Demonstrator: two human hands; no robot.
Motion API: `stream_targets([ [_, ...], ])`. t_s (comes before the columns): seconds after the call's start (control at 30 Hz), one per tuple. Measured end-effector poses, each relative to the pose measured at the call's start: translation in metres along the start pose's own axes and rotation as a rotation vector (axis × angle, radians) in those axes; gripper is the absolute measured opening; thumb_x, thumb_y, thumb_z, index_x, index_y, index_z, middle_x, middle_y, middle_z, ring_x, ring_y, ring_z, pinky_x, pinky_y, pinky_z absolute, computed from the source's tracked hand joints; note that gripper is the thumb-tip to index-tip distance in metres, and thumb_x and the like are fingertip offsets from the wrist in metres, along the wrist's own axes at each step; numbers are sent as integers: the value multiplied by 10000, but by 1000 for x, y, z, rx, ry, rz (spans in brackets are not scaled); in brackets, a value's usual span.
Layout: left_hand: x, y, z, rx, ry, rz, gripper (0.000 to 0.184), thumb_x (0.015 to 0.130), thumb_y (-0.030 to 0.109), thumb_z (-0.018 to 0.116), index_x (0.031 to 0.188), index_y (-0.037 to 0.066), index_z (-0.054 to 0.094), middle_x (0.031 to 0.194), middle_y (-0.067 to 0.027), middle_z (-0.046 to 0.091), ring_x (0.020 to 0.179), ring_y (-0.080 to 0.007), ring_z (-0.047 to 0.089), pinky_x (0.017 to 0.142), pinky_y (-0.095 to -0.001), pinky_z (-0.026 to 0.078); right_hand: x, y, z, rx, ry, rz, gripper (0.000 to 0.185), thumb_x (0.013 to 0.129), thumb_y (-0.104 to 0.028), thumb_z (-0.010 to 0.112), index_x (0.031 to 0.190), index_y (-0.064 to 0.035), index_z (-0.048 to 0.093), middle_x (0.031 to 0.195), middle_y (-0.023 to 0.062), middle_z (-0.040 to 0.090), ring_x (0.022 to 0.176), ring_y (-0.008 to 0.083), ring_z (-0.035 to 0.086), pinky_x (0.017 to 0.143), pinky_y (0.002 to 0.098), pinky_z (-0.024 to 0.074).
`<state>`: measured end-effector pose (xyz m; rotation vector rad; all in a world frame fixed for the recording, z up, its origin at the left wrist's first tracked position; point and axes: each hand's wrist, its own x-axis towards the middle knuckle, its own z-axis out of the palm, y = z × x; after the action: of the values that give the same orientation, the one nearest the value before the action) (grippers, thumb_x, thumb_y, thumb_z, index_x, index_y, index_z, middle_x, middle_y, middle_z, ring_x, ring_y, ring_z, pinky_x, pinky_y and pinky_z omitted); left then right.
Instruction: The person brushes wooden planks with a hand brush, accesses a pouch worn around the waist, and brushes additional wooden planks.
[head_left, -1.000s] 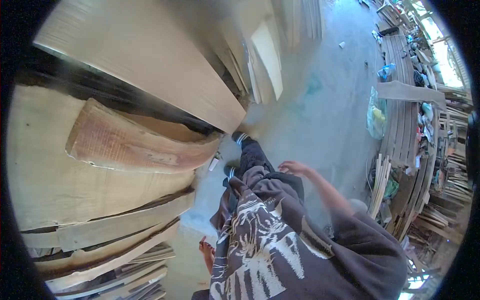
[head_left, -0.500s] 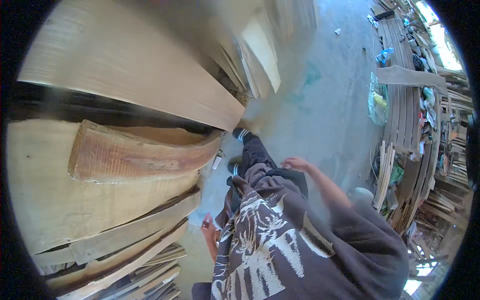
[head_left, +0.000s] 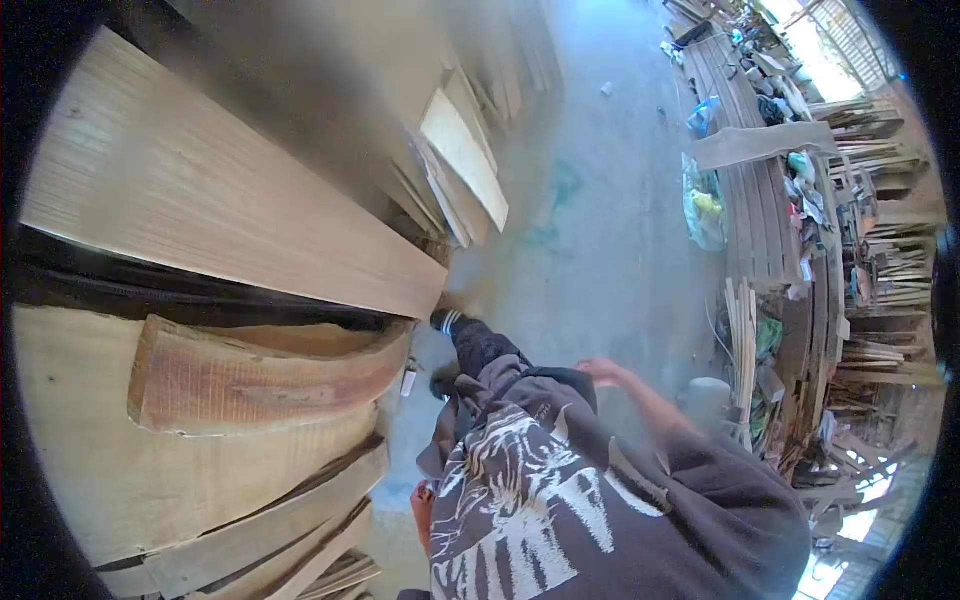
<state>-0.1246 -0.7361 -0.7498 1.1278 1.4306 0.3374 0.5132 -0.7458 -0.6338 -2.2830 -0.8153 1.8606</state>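
My right hand (head_left: 598, 371) hangs beside my right hip, close to the dark cloth at my waist. Its fingers are loosely stretched and slightly blurred, with nothing visible in them. On the other side, my left hand (head_left: 422, 496) is low by the hem of my dark printed shirt (head_left: 530, 480). The shirt hides most of it, so its fingers do not show well. Left of me, a curved reddish-brown wood slab (head_left: 270, 385) with a rough edge lies on a wide pale board (head_left: 70, 450). Neither hand touches the wood.
A long smooth plank (head_left: 230, 190) slants toward my feet. Further boards (head_left: 465, 160) lean beyond it. Grey concrete floor (head_left: 610, 250) runs ahead. Along the right are stacked planks (head_left: 745, 200), a plastic bag (head_left: 705, 210), thin strips (head_left: 740, 340) and scattered scraps.
The view has turned, so the slab and plank sit lower and the right-hand stacks have shifted left. My left hand has gone further behind the shirt. My right hand remains at my side.
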Motion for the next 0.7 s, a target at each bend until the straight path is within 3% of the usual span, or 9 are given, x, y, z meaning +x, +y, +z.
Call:
stream_targets([
  [0.17, -9, 28, -7, -6, 149, -58, 242, 910, 142, 707, 1106, 5, 741, 731, 52, 559, 651, -67, 438, 598, -263, 386, -92, -71, -19, 200, -339, 320, 430, 949, -250, 696, 1355, -127, 626, 1324, 59, 684, 1108, 254, 708, 944, 473, 598],
  [0.3, 7, -6, -1, -187, 365, -198, 224, 925, 225, 746, 1009, 17, 739, 732, 48, 577, 655, -63, 472, 590, -273, 396, -116, -68, -29, 304, -574, 257, 427, 1013, -284, 621, 1383, -74, 579, 1296, 113, 674, 1110, 278, 710, 966, 480, 591],
  [0.4, 8, 10, -6, -222, 365, -307, 251, 934, 261, 752, 946, 13, 716, 739, 33, 589, 680, -78, 502, 623, -286, 419, -99, -42, -7, 555, -532, 250, 412, 1034, -271, 575, 1393, -68, 563, 1312, 101, 664, 1070, 284, 712, 973, 478, 587],
  [0.43, 9, 26, -10, -226, 354, -357, 264, 937, 270, 753, 927, 10, 706, 743, 26, 593, 692, -84, 512, 640, -290, 428, -102, -48, 8, 669, -396, 366, 394, 1053, -262, 529, 1400, -78, 555, 1286, 107, 680, 1050, 282, 706, 955, 495, 592],
  [0.53, 22, 69, -20, -128, 400, 20, 307, 938, 305, 766, 951, 5, 705, 816, -9, 631, 771, -109, 555, 718, -297, 459, -87, -46, 37, 802, -330, 297, 385, 1062, -263, 497, 1396, -82, 559, 1275, 118, 690, 1049, 281, 712, 933, 493, 604],
  [0.57, 26, 110, -27, -63, 390, -310, 313, 961, 298, 750, 1007, -9, 708, 914, -35, 668, 861, -119, 583, 784, -298, 478, -81, -45, 48, 843, -338, 255, 383, 1065, -264, 486, 1394, -83, 560, 1271, 121, 693, 1048, 280, 714, 925, 492, 608],
  [0.63, 44, 139, -28, -190, 499, -300, 306, 989, 280, 720, 1088, -10, 712, 965, -35, 680, 903, -129, 593, 804, -311, 490, -61, -49, 52, 876, -379, 189, 380, 1071, -264, 465, 1391, -85, 562, 1263, 129, 700, 1047, 279, 718, 910, 490, 616],
  [0.7, 52, 191, -31, -208, 375, 55, 305, 1013, 256, 686, 1147, -17, 707, 960, -33, 680, 892, -114, 592, 780, -306, 490, -44, -55, 49, 925, -445, 126, 379, 1077, -265, 444, 1389, -88, 564, 1255, 136, 706, 1046, 278, 722, 895, 489, 623],
])
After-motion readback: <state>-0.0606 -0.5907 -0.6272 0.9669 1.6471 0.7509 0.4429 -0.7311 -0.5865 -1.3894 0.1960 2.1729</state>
